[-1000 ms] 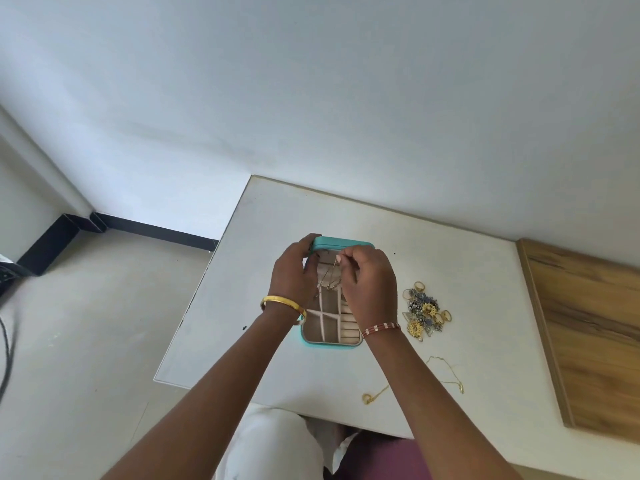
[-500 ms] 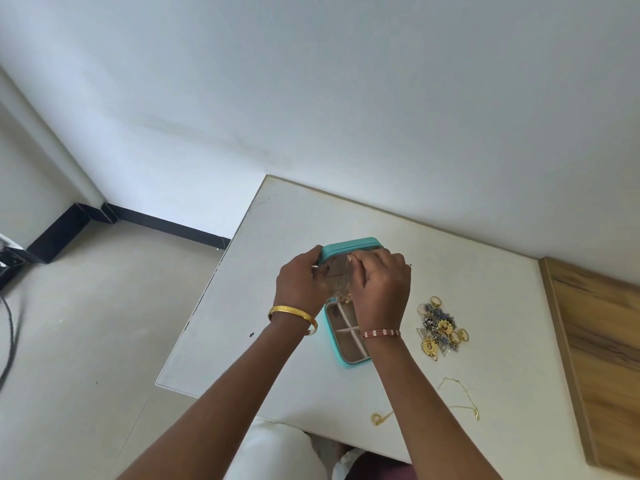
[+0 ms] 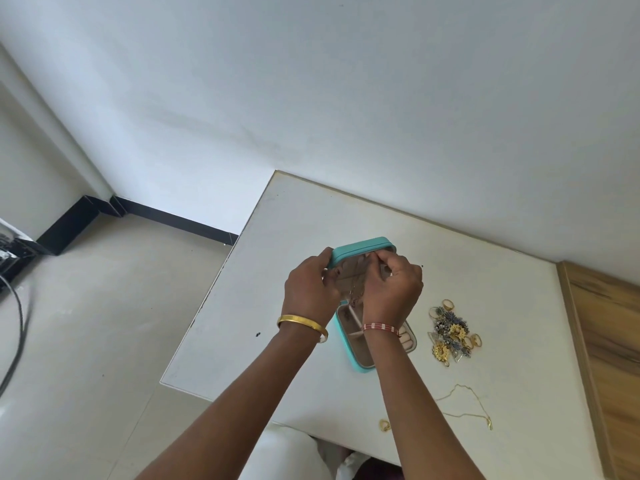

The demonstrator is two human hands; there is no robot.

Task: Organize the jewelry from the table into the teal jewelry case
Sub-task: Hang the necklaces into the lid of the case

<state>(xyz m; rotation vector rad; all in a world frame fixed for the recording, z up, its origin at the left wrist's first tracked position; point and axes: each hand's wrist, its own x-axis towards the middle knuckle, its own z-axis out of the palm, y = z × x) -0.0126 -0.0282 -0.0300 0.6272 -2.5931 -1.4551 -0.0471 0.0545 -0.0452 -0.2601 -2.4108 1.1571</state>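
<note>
Right hand (image 3: 391,289) hides the case (image 3: 360,245) interior; chain perhaps pinched.

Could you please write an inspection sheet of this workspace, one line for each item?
Surface: white table, a few dark specks.
Job's things: teal jewelry case open, lid upright; thin chain hangs inside lid.
Clutter: jewelry pile right of case; gold necklace near front edge.
Hands: left hand holds lid's left edge; right hand pinches at lid's top.
Cables: black cable on floor, far left.
Surroundings: white wall, wooden panel at right.
</note>
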